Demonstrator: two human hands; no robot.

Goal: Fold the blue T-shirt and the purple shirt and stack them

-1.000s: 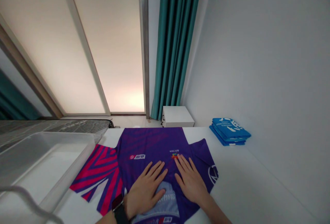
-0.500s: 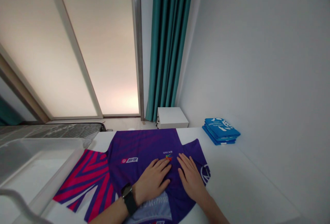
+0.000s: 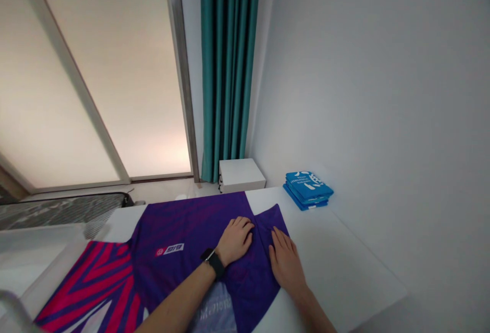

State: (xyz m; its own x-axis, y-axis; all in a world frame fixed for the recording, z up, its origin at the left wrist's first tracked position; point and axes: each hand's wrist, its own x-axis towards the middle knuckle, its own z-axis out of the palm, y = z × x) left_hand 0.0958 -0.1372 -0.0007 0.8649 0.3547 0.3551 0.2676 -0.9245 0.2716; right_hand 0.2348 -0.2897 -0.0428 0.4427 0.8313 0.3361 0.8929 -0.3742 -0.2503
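A purple jersey [image 3: 172,282] with pink-striped panels lies spread on a white table [image 3: 337,271]. My left hand [image 3: 235,241], with a black watch on its wrist, rests palm down on the jersey, its fingers slightly bent near the seam of the right-hand sleeve [image 3: 271,216]. On that sleeve's outer part lies my right hand [image 3: 286,262], fingers stretched out and nothing gripped. Pale lettering shows on a light panel [image 3: 216,307] beneath my left forearm. The sleeve's white emblem is out of sight.
Folded blue cloth items [image 3: 308,190] sit stacked at the table's back right, near the wall. A translucent plastic bin [image 3: 57,271] stands at the left. Beyond the table are a small white cabinet [image 3: 242,174] and a green curtain [image 3: 229,67].
My left hand has slid right and up across the jersey, covering the small colourful print. My right hand lies further out on the sleeve, hiding its emblem. The view has turned right.
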